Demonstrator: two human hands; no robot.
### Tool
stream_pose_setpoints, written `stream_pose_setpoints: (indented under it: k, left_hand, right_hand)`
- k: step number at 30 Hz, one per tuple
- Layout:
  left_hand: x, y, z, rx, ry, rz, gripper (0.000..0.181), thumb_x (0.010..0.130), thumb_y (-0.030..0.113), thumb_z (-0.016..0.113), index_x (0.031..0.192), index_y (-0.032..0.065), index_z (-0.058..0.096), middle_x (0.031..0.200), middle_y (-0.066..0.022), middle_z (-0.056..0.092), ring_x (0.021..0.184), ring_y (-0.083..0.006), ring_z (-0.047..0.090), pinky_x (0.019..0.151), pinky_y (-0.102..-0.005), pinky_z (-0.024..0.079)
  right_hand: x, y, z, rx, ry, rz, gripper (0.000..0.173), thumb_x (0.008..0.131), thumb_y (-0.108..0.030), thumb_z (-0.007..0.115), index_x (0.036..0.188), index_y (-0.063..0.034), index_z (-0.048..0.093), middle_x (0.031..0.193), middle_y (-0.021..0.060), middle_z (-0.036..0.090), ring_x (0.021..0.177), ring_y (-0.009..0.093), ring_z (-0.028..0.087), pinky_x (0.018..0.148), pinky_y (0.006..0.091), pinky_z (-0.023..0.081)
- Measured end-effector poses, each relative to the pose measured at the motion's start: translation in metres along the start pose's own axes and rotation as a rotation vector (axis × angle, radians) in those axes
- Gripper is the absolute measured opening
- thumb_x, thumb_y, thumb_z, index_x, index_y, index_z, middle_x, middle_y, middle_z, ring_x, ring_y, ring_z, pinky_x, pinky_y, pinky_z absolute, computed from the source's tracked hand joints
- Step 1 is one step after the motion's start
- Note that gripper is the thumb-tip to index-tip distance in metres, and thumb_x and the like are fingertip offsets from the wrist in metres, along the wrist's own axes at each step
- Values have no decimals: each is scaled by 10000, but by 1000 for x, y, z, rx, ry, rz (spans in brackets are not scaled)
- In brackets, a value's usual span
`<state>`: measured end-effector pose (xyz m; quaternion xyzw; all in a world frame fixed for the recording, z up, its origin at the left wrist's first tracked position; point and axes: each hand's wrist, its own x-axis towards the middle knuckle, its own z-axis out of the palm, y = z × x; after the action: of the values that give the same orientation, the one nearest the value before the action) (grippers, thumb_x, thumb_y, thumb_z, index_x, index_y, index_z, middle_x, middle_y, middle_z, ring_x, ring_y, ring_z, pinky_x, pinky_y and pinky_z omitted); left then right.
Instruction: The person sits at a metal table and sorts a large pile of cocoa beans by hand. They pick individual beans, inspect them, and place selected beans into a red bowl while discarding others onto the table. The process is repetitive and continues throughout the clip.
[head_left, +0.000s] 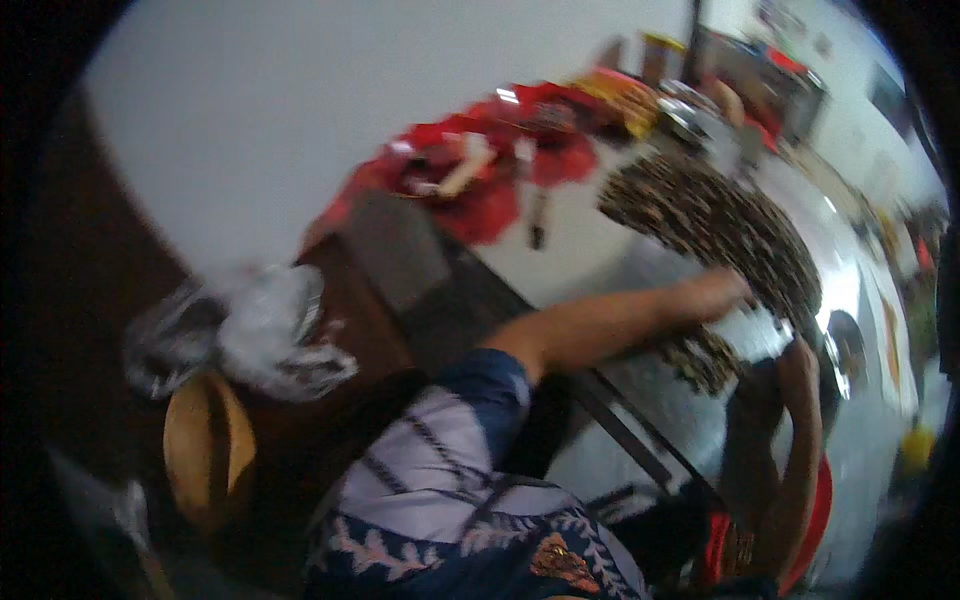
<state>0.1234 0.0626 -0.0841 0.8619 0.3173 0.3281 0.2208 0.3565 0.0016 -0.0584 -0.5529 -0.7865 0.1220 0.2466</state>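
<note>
The whole view is blurred. On a shiny metal table (645, 262) lies a broad layer of small brown stick-like pieces (712, 217). My left arm reaches across from the left, and my left hand (724, 292) is at the near edge of that layer, fingers bent; what it holds cannot be made out. My right hand (795, 345) is to its right, at the end of a raised forearm, beside a small bright spot; its fingers are unclear. A smaller cluster of the same pieces (705, 360) lies below my left hand. A red container (814, 525) is partly hidden behind my right forearm.
Red plastic bags (480, 165) with items on them lie along the wall. A dark grey block-like object (397, 255) is at the table's corner. Clear plastic bags (277, 330) and a tan rounded object (206, 450) are at the left. A round metal dish (846, 349) sits at the right.
</note>
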Motion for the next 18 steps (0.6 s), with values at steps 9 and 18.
stream_pose_setpoints:
  k: [9,18]
  left_hand:
    - [33,10,-17,-224,83,-346,88,701,40,557,763,-16,585,706,-179,601,622,-281,598,547,-395,486]
    - [40,36,32,-1554,431,-692,171,759,138,498,605,68,476,536,-66,421,408,-192,357,386,-345,306]
  right_hand:
    - [26,23,21,448,133,-32,104,847,-126,483,770,-60,460,584,3,338,506,88,358,440,265,304]
    - [-22,-32,21,1493,-154,245,70,885,-156,487,864,-99,453,619,-27,390,508,55,335,452,192,300]
